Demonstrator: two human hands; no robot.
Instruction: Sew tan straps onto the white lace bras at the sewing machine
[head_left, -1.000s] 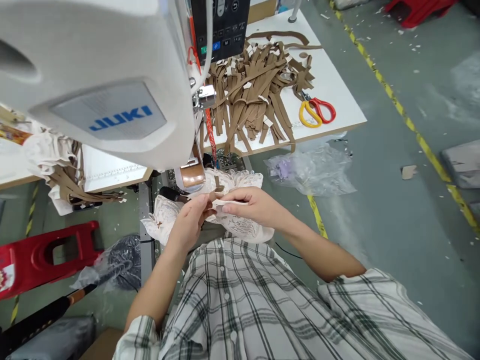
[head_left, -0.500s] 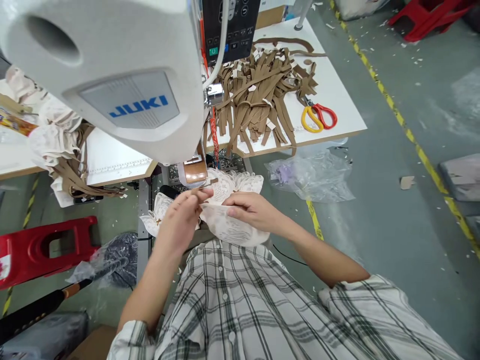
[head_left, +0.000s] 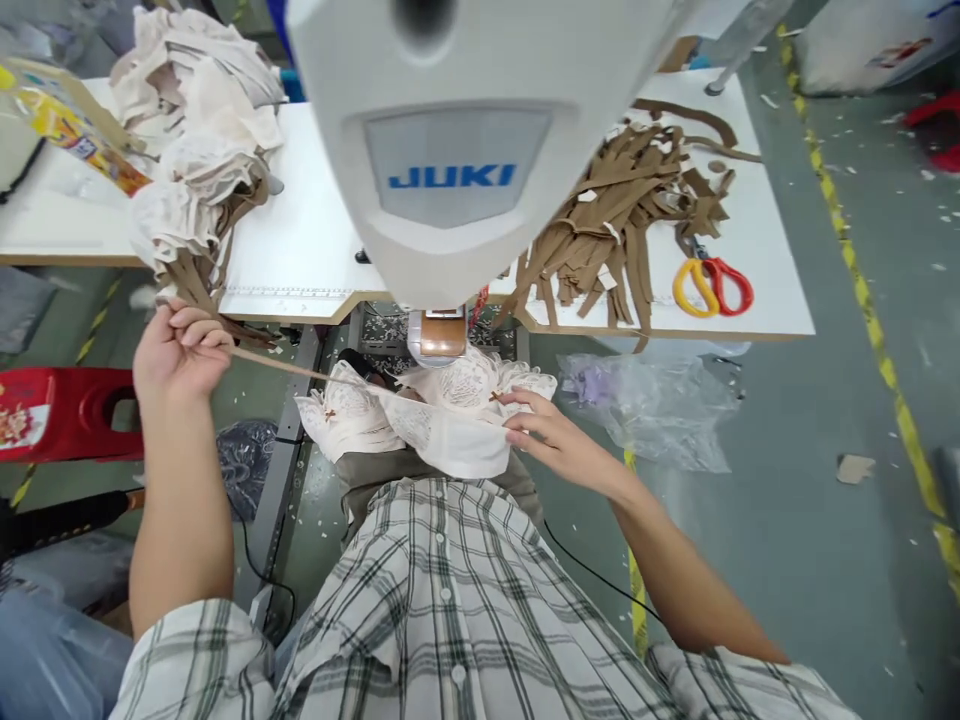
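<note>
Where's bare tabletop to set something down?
White tabletop is bare between the pale garment pile and JUKI machine head, and right of the scissors to its right edge. Crowded: brown strips between machine head and scissors; the lap, under lace bra cups and the right hand.

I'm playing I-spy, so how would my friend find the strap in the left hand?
Find the big white machine head marked JUKI, then look below it at the pale lacy cloth. From that cloth, a thin tan strap runs out to the person's left hand. Unlike the brown straps bunched at the edge of the white table, it is a single strand, stretched nearly straight.
</note>
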